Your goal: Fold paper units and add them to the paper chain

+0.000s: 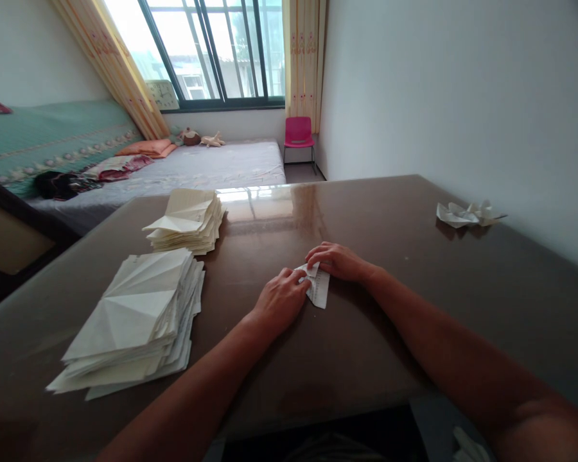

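Paper (pixel 322 292), mid-frame, looks part-folded, gripped by your left hand (pixel 283 295) and right hand (pixel 336 260); two stacks (pixel 133 298) (creased on top) lie unfolded at left, folded pieces (pixel 456 215) at right.

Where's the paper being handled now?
Head view, slightly right of centre: the paper lies on the table, touched by left hand and right hand, right of the nearer stack.

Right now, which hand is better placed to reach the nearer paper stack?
The left hand, probably: it is closer to the nearer stack. The right hand is farther over, on the other side of the left; both touch the folded paper.
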The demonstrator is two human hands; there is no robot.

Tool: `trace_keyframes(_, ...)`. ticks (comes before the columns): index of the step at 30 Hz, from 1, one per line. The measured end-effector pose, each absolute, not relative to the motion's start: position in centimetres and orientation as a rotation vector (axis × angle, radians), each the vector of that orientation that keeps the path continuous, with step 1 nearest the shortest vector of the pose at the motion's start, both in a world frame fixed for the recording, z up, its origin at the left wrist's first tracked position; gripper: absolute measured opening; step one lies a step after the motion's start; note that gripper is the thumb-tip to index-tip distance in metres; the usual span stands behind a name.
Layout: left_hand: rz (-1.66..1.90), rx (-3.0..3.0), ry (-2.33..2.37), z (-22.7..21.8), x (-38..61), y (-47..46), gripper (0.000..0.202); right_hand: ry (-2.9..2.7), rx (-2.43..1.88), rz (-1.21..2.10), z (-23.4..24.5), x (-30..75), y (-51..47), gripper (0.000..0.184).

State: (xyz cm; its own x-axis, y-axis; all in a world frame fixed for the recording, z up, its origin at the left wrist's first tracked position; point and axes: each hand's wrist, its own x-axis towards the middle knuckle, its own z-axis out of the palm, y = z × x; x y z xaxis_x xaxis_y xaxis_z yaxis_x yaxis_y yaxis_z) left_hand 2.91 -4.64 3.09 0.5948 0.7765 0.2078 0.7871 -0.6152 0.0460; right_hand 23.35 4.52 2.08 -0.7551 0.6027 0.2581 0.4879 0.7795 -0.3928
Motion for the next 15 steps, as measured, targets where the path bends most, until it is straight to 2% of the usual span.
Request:
trace_keyframes(3, -0.408, -2.770, -1.370, 3.4, 3.6, -5.5, 0.025, -2.592, -0.937, 0.376, 2.0, 23.4, 4.3, 0.027)
trace_keyframes(7, -0.419, -2.784, -1.352, 3.2, 3.9, -5.8, 0.040, -2.478, -1.123, 0.308, 2.0, 23.1, 3.5, 0.028)
trace_keyframes(15, -0.314, -2.804, -1.329, 2.6, 2.1, -3.7, 0.023, -2.615, -1.068, 0.257, 2.4, 23.9, 2.7, 0.033)
